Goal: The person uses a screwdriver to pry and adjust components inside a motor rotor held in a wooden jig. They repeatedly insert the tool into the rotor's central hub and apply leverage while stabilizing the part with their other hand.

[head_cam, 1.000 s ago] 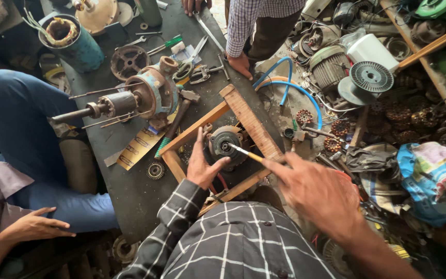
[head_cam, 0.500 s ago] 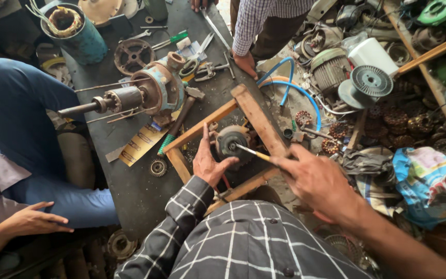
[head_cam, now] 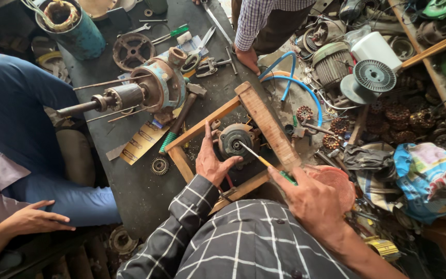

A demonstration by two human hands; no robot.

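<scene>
A small round grey motor (head_cam: 237, 140) sits inside a square wooden frame (head_cam: 264, 121) on the dark floor. My left hand (head_cam: 210, 163) rests against the motor's left side, fingers spread around it. My right hand (head_cam: 313, 199) grips a screwdriver (head_cam: 261, 160) with a yellow and green handle. Its metal tip touches the centre of the motor.
A rusty pump with a long rotor shaft (head_cam: 148, 90) lies to the upper left, a hammer (head_cam: 179, 121) beside it. Wrenches, pliers and a blue hose (head_cam: 298, 85) lie around. A seated person's blue-trousered leg (head_cam: 24, 119) is at left; another person's hand (head_cam: 246, 57) rests at the top. Motor parts pile at right.
The view has shifted slightly. My right hand has drawn a little closer to the frame while the screwdriver tip stays on the motor. My left hand stays on the motor.
</scene>
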